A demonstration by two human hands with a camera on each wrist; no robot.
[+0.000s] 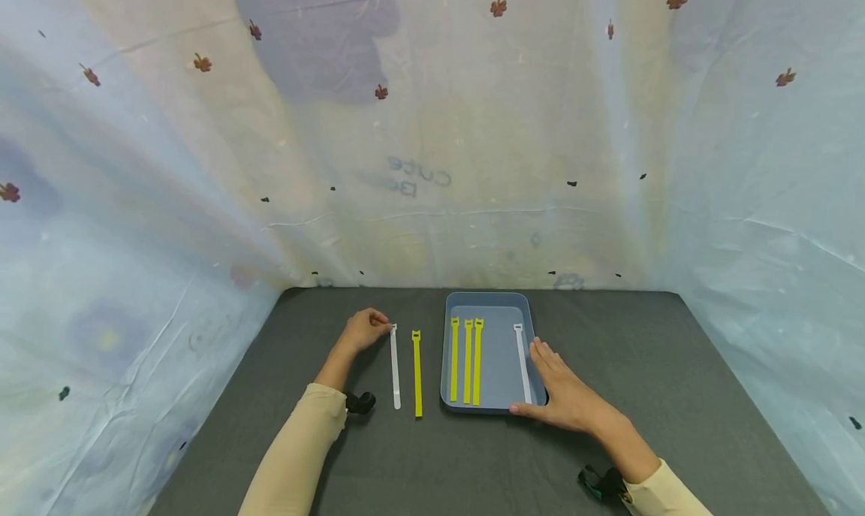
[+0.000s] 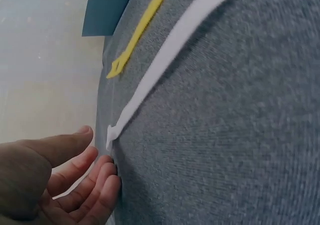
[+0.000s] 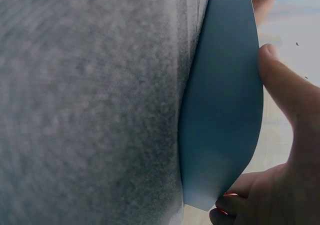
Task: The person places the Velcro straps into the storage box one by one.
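Observation:
My left hand [image 1: 366,330] is at the far, slotted end of a white cable strap [image 1: 395,373] lying lengthwise on the cloth. In the left wrist view, its thumb [image 2: 75,142] stands apart from the curled fingers, with the strap's head just beyond the fingertips. Beside it to the right lies a yellow cable strap [image 1: 417,377]. My right hand [image 1: 568,392] rests at the near right corner of a blue-grey tray [image 1: 496,388], fingers straight along the right rim, thumb on the near rim. Inside are three yellow straps [image 1: 467,362] at left and a white strap [image 1: 522,362] at right.
Dark grey cloth [image 1: 473,463] covers the table. A pale patterned curtain [image 1: 432,163] hangs behind its far edge and along both sides. Black wrist bands [image 1: 360,403] sit at both cuffs.

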